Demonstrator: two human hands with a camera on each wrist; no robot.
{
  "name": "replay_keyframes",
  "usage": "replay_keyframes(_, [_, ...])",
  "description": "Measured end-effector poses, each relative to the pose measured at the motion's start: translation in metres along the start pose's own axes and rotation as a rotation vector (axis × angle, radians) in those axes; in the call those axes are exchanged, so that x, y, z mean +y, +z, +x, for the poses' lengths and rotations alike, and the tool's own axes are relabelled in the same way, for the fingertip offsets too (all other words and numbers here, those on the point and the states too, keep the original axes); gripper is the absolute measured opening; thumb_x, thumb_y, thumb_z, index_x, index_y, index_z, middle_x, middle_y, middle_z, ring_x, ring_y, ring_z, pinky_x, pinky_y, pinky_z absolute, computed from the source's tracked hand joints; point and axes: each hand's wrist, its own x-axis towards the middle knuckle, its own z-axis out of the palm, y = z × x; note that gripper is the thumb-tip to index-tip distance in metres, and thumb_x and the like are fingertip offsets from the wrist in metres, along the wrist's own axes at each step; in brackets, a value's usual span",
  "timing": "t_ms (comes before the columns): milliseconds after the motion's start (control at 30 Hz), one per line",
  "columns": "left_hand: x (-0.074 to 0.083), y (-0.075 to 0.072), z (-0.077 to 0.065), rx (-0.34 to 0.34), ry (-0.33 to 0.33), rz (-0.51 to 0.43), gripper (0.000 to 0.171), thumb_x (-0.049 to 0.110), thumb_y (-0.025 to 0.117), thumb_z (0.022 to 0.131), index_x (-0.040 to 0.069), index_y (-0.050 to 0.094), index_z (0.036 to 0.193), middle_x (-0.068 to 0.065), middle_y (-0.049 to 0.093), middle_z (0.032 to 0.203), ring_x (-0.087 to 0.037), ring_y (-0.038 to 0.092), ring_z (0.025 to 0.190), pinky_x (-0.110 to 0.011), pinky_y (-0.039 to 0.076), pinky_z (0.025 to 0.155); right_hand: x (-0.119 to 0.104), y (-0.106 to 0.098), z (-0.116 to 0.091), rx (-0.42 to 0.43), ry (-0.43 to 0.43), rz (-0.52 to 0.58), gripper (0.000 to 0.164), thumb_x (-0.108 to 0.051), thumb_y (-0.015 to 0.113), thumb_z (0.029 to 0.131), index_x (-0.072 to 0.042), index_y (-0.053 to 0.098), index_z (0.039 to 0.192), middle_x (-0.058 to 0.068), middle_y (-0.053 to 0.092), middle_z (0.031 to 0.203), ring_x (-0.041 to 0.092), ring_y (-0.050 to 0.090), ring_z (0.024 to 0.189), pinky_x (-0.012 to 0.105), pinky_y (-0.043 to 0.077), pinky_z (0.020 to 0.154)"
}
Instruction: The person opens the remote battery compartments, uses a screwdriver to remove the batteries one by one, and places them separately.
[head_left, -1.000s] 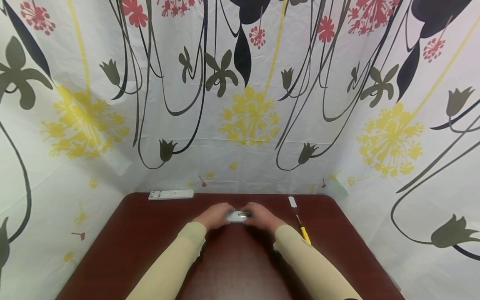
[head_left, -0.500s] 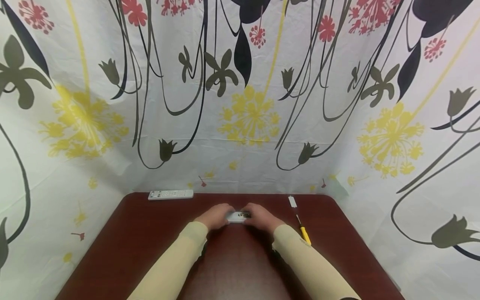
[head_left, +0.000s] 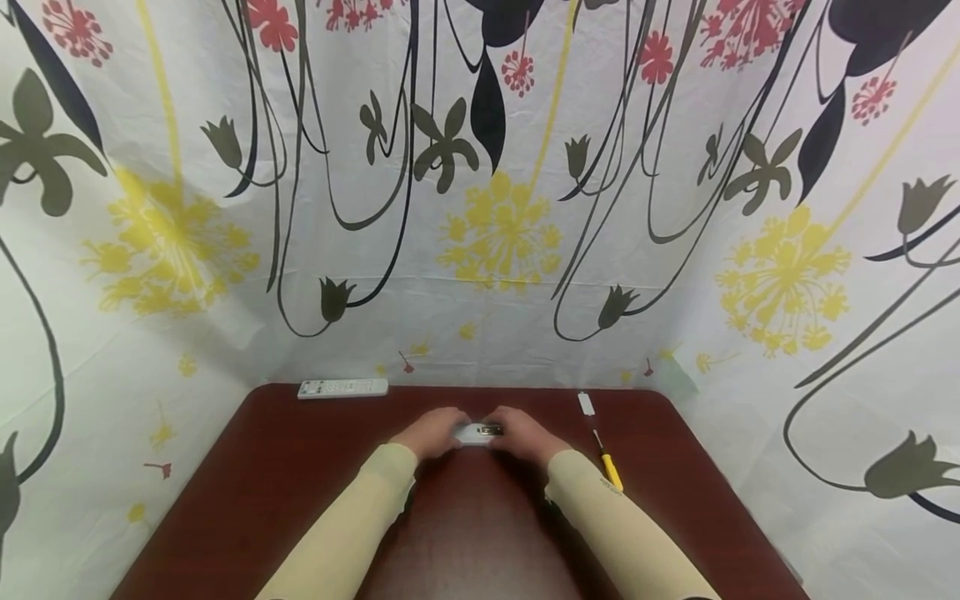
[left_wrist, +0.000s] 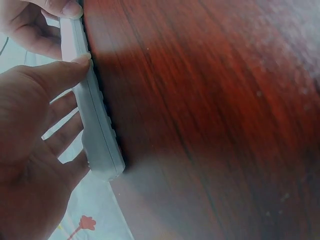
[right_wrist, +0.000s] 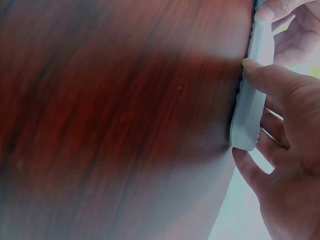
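A white remote control [head_left: 469, 434] lies face down low over the table's middle, its button bumps along the underside in both wrist views. My left hand [head_left: 433, 432] grips one end, with the thumb [left_wrist: 75, 70] on the near side and fingers behind. At the other end my right hand [head_left: 522, 435] holds it the same way, its thumb [right_wrist: 260, 74] along the near edge. An open battery compartment [head_left: 491, 430] shows on top beside the right fingers, with something shiny inside, partly covered by that hand.
A second white remote [head_left: 342, 389] lies at the table's back left. At the right are a small white piece like a battery cover [head_left: 586, 404] and a screwdriver [head_left: 611, 472] with a yellow handle. Patterned fabric [head_left: 495, 333] encloses the dark red table [head_left: 300, 500].
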Motion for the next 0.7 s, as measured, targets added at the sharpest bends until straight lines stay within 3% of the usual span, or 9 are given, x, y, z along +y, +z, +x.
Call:
replay_keyframes(167, [0.001,0.000,0.002,0.005,0.007,0.018,0.034,0.014,0.083,0.100,0.010,0.074,0.133,-0.006,0.072,0.129,-0.025,0.066,0.123,-0.045,0.052,0.109,0.001,-0.001,-0.001,0.000,0.012,0.009,0.033,-0.010,0.088,0.094,-0.007,0.078,0.125,0.002,0.074,0.115,0.022,0.068,0.107,0.046,0.055,0.099])
replay_keyframes(300, [0.002,0.000,0.001,0.007,-0.002,0.023,0.035,0.014,0.083,0.100,0.010,0.075,0.133,-0.007,0.072,0.129,-0.026,0.066,0.123,-0.046,0.052,0.110,0.000,-0.006,-0.008,0.021,0.074,0.031,0.036,-0.017,0.087,0.096,-0.007,0.077,0.129,0.003,0.074,0.119,0.022,0.067,0.109,0.047,0.055,0.100])
replay_keyframes(500, [0.004,-0.001,-0.001,0.009,-0.002,0.018,0.036,0.014,0.083,0.100,0.008,0.074,0.135,-0.010,0.072,0.133,-0.030,0.065,0.129,-0.047,0.051,0.112,0.001,-0.033,-0.038,0.089,0.210,0.014,0.045,-0.025,0.085,0.100,-0.003,0.072,0.137,0.011,0.071,0.132,0.032,0.065,0.127,0.055,0.050,0.112])
replay_keyframes(700, [0.005,-0.001,-0.001,0.011,-0.002,0.001,0.036,0.012,0.083,0.100,0.006,0.074,0.134,-0.011,0.072,0.133,-0.031,0.065,0.130,-0.048,0.050,0.113,0.013,-0.054,-0.065,0.111,0.286,-0.046,0.051,-0.029,0.084,0.100,0.000,0.070,0.141,0.017,0.068,0.142,0.038,0.061,0.136,0.058,0.048,0.114])
